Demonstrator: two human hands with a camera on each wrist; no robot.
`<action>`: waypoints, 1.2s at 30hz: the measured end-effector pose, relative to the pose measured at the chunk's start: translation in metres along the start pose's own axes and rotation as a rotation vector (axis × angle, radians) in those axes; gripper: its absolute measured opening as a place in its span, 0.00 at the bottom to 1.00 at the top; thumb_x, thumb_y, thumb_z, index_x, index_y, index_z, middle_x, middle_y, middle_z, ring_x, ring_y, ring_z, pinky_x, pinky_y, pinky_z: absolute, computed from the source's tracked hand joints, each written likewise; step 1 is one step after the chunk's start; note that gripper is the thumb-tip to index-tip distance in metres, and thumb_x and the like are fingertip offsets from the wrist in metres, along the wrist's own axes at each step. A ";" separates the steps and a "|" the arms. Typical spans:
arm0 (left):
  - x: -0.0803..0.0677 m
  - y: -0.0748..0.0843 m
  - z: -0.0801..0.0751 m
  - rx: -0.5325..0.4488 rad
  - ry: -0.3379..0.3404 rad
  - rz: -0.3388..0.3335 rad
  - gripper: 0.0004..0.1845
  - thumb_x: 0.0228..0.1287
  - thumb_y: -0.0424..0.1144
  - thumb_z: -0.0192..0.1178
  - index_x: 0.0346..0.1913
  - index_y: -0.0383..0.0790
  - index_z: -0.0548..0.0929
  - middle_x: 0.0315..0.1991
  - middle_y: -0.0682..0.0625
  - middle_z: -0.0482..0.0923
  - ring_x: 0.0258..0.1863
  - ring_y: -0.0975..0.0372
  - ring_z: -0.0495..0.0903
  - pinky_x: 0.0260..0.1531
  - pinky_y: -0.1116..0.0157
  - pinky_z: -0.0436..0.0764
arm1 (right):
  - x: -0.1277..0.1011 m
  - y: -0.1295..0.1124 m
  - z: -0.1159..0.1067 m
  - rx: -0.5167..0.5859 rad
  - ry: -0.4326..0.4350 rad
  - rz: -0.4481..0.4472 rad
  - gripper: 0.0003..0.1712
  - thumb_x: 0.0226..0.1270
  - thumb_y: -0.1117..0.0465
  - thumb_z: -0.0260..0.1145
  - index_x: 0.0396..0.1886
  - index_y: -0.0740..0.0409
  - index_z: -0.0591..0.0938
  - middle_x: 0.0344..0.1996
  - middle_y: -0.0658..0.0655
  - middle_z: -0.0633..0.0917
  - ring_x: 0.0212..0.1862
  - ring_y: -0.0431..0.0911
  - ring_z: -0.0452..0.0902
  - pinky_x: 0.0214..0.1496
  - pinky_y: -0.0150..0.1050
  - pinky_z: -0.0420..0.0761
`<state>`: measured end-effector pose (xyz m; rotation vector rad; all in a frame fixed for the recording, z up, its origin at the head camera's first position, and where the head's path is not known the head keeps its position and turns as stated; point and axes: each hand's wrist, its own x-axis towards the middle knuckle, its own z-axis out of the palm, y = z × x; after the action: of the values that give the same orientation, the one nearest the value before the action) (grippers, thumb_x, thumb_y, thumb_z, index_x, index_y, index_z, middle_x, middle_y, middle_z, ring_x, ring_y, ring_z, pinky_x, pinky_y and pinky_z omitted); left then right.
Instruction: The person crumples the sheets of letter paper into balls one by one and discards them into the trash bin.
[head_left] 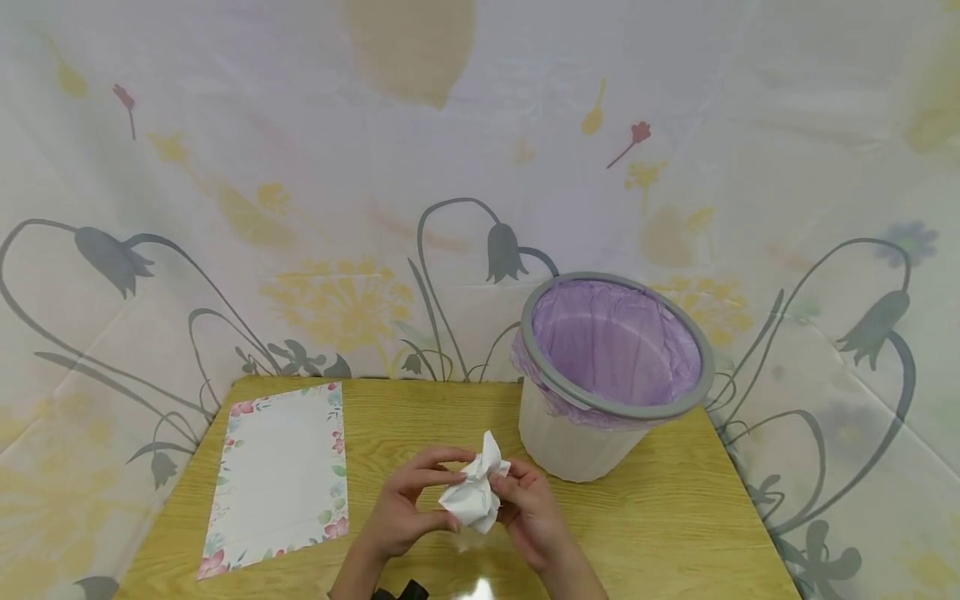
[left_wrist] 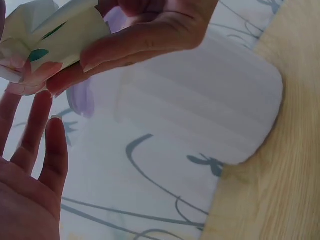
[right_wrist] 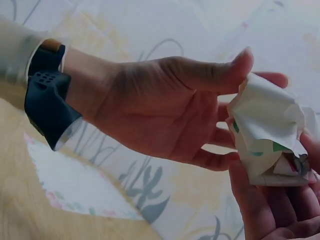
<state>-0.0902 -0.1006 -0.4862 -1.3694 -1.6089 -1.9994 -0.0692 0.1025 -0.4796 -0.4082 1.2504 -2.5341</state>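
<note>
Pinching crumpled paper (head_left: 474, 500) between thumbs and fingers of left hand (head_left: 399, 515) and right hand (head_left: 532, 512), just left of and nearer than the bin (head_left: 573, 454). Should handle light, springy, easily torn; cup the bulk, spare loose corners. Mind the bin's raised rim (head_left: 637, 411); use counter (head_left: 420, 417) room between bin and bordered sheet (head_left: 288, 475).

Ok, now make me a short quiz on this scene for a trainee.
1. Choose: the crumpled white paper with coloured print is held by (a) the left hand only, (b) the right hand only, (c) both hands.
2. True or false: the flat white rectangular sheet with a floral border lies on the yellow-brown wooden table.
3. Fill in: in the head view, the round white bin with a grey rim stands to the ___ of that sheet.

Key: 1 c; 2 true; 3 right.
</note>
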 end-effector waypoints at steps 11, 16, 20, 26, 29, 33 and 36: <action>0.015 0.003 0.014 0.205 0.087 0.129 0.15 0.51 0.41 0.74 0.39 0.36 0.87 0.49 0.39 0.83 0.49 0.49 0.78 0.47 0.58 0.79 | 0.000 0.006 0.003 -0.095 0.065 -0.040 0.15 0.76 0.71 0.54 0.44 0.51 0.85 0.30 0.45 0.87 0.35 0.35 0.82 0.37 0.29 0.82; 0.020 0.000 0.022 0.312 0.167 0.160 0.12 0.54 0.41 0.72 0.33 0.36 0.84 0.43 0.39 0.84 0.46 0.48 0.79 0.51 0.60 0.79 | 0.002 0.008 0.001 -0.146 0.122 -0.087 0.12 0.75 0.69 0.57 0.43 0.50 0.84 0.34 0.47 0.89 0.37 0.38 0.85 0.38 0.29 0.84; 0.018 -0.007 0.025 0.345 0.222 0.156 0.09 0.54 0.38 0.72 0.29 0.36 0.83 0.39 0.39 0.84 0.43 0.48 0.80 0.49 0.60 0.80 | 0.005 0.010 0.000 -0.193 0.151 -0.118 0.14 0.74 0.70 0.58 0.41 0.48 0.85 0.35 0.48 0.89 0.36 0.37 0.85 0.36 0.29 0.83; 0.014 -0.015 0.028 0.210 0.283 0.066 0.08 0.53 0.28 0.70 0.32 0.32 0.81 0.38 0.36 0.82 0.48 0.51 0.81 0.45 0.60 0.84 | 0.008 0.011 0.000 -0.287 0.214 -0.176 0.13 0.72 0.71 0.60 0.40 0.49 0.85 0.36 0.49 0.90 0.37 0.39 0.85 0.38 0.32 0.84; 0.013 -0.015 0.030 0.155 0.351 0.008 0.09 0.53 0.25 0.69 0.33 0.31 0.78 0.38 0.35 0.82 0.50 0.54 0.81 0.42 0.61 0.86 | 0.011 0.010 0.001 -0.356 0.235 -0.173 0.05 0.72 0.69 0.61 0.42 0.62 0.83 0.35 0.49 0.89 0.38 0.40 0.84 0.39 0.35 0.85; 0.013 -0.018 0.030 0.130 0.432 -0.038 0.10 0.54 0.26 0.69 0.32 0.29 0.76 0.37 0.33 0.83 0.50 0.54 0.83 0.44 0.60 0.85 | 0.014 0.007 0.001 -0.475 0.231 -0.157 0.13 0.73 0.67 0.61 0.46 0.78 0.77 0.35 0.50 0.88 0.38 0.41 0.84 0.40 0.36 0.85; 0.014 -0.020 0.026 0.130 0.450 -0.033 0.09 0.55 0.27 0.69 0.34 0.27 0.79 0.38 0.32 0.83 0.50 0.54 0.83 0.45 0.59 0.85 | 0.015 0.006 -0.001 -0.532 0.178 -0.151 0.16 0.74 0.70 0.59 0.53 0.81 0.74 0.42 0.62 0.86 0.41 0.41 0.83 0.43 0.36 0.84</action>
<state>-0.0974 -0.0658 -0.4894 -0.7775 -1.5210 -1.9959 -0.0822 0.0940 -0.4828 -0.4034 2.0402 -2.3649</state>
